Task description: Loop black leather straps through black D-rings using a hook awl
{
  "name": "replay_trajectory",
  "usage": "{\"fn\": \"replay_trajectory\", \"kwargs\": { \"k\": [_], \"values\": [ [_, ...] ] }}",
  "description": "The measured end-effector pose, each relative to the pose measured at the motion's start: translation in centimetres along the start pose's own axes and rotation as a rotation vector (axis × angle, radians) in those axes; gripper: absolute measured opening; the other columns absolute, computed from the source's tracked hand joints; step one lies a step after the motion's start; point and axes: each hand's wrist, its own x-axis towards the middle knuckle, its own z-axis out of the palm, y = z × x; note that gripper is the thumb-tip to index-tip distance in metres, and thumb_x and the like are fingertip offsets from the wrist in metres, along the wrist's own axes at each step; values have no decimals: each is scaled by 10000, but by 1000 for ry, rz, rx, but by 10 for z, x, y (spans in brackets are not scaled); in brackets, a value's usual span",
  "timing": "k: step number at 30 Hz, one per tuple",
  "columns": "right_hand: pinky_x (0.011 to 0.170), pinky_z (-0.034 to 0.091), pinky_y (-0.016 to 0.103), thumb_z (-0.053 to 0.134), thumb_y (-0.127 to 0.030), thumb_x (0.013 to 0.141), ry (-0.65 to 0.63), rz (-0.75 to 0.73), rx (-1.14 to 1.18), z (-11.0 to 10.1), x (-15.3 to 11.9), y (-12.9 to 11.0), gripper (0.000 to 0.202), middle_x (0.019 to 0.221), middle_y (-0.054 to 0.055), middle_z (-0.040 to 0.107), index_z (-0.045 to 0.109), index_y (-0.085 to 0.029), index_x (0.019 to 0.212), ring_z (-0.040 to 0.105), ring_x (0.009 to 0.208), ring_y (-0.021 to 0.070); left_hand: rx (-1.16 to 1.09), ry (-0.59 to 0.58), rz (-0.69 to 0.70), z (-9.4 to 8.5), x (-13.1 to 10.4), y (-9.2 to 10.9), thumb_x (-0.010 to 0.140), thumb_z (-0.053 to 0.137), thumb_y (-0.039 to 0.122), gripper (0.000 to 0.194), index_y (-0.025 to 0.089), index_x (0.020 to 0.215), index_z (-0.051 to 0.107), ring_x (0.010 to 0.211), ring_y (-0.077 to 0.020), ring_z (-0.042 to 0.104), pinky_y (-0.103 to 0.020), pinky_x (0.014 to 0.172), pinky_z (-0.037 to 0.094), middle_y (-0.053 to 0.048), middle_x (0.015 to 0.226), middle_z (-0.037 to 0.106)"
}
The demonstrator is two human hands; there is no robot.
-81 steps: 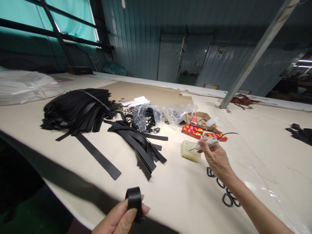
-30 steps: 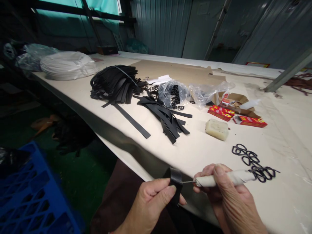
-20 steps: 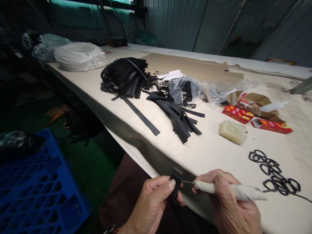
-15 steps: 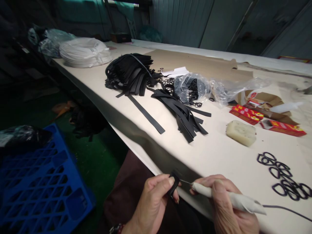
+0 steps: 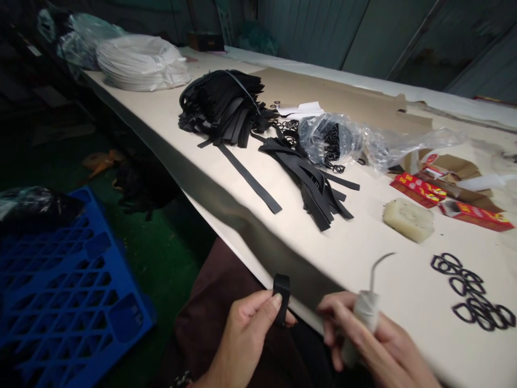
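Observation:
A folded black strap (image 5: 281,293) is pinched between the thumb and fingers of my left hand (image 5: 254,326), in front of the table's near edge. The strap's end makes a small upright loop; part of it is hidden by my fingers. My right hand (image 5: 363,334) is wrapped round an awl-like tool with a pale wrapped handle (image 5: 367,309). A thin bent metal rod (image 5: 375,269) rises from the handle's top; its lower end is hidden in my hand. The tool is apart from the strap. Black D-shaped rings (image 5: 470,291) lie in a loose group to the right.
On the table (image 5: 226,215) lie loose black straps (image 5: 311,186), a tied strap bundle (image 5: 222,105), a clear bag of rings (image 5: 327,140), a wax-like block (image 5: 409,220) and red boxes (image 5: 418,189). Behind is a white coil (image 5: 141,62). A blue pallet (image 5: 103,250) stands on the floor.
My right hand has drawn the tool away from the strap and turned it, so its bent rod now points up. My left hand keeps the strap, now more upright.

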Motion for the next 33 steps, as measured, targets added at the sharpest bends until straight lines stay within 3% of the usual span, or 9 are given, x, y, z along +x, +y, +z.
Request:
{"fn": "replay_trajectory", "kwargs": {
  "k": [3, 8, 14, 19, 22, 27, 30, 33],
  "values": [
    [424, 409, 218, 547, -540, 755, -132, 92, 42, 27, 7, 9, 397, 604, 0, 555, 650, -165, 831, 491, 455, 113, 17, -45, -12, 2, -5, 6, 869, 442, 332, 346, 140, 695, 670, 686, -171, 580, -233, 666, 420, -27, 682, 666],
    [426, 328, 191, 664, -458, 686, -16, 146, 191, 40, 10, 16, 299, 574, -4, 556, 649, -165, 744, 434, 494, 102, 46, -49, 38, 4, -10, 7, 877, 425, 316, 336, 132, 735, 668, 698, -177, 592, -242, 678, 441, -49, 718, 685],
    [401, 282, 197, 647, -442, 701, 4, 91, 169, 42, 4, 18, 287, 528, -9, 523, 599, -161, 664, 392, 466, 101, 161, -65, 98, 4, -19, 3, 903, 367, 295, 350, 148, 740, 639, 696, -167, 590, -244, 674, 431, -56, 742, 670],
    [462, 346, 220, 599, -429, 751, -75, 33, 104, 38, 3, 23, 280, 565, -4, 533, 574, -164, 663, 437, 525, 123, 277, -103, 143, 3, -24, 0, 911, 342, 260, 309, 166, 765, 598, 709, -166, 578, -254, 694, 417, -58, 774, 654],
    [513, 379, 233, 549, -398, 797, -106, -50, 0, 36, 2, 23, 254, 604, -7, 529, 578, -170, 688, 458, 563, 132, 348, -108, 171, 2, -26, -3, 910, 335, 245, 292, 171, 744, 563, 707, -168, 571, -254, 684, 410, -57, 751, 636],
    [494, 358, 214, 520, -334, 806, -39, -251, -203, 37, -1, 19, 238, 592, -32, 434, 484, -190, 620, 407, 541, 119, 458, -68, 214, 4, -27, -12, 913, 287, 249, 302, 178, 698, 487, 619, -152, 512, -248, 597, 376, -38, 663, 558],
    [505, 362, 215, 498, -327, 825, -101, -265, -212, 38, 0, 22, 233, 612, -31, 432, 465, -196, 635, 410, 556, 121, 398, -47, 201, 5, -27, -14, 914, 280, 278, 305, 183, 684, 456, 599, -140, 475, -240, 577, 363, -20, 642, 510],
    [522, 385, 221, 462, -321, 859, -137, -237, -151, 36, 3, 29, 211, 637, -23, 461, 511, -201, 692, 444, 570, 126, 244, -35, 76, 5, -28, -12, 906, 300, 353, 327, 188, 659, 436, 587, -132, 437, -228, 551, 360, 3, 617, 455]
  ]
}}
